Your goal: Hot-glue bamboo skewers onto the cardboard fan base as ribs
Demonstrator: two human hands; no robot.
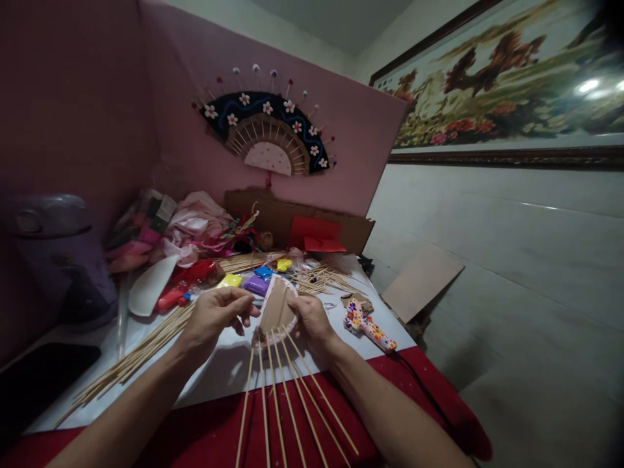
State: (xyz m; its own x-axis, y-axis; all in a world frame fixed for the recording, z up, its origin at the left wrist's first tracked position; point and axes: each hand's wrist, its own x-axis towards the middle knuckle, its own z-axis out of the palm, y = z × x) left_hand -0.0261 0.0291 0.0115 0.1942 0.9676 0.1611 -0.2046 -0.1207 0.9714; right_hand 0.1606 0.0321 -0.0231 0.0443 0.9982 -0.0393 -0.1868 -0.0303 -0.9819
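Note:
My right hand [312, 320] grips the edge of a piece of brown cardboard [277, 308] with pale pink fabric along its rim, thumb on its face. Several thin bamboo sticks [284, 396] fan out from its lower edge toward me, over the red cloth. To the left of the cardboard, my left hand [221, 314] hovers with its fingers loosely curled and apart, and nothing shows in them. A flower-patterned glue gun [368, 325] with a black cord lies to the right of my right hand.
A bundle of bamboo sticks [141, 351] lies at left on white paper [207, 374]. Behind are yellow [231, 281] and purple packets [257, 285], pink fabric [199, 218] and red paper [316, 233]. A decorated fan [268, 130] hangs on the pink panel. A purple bottle [61, 260] stands left.

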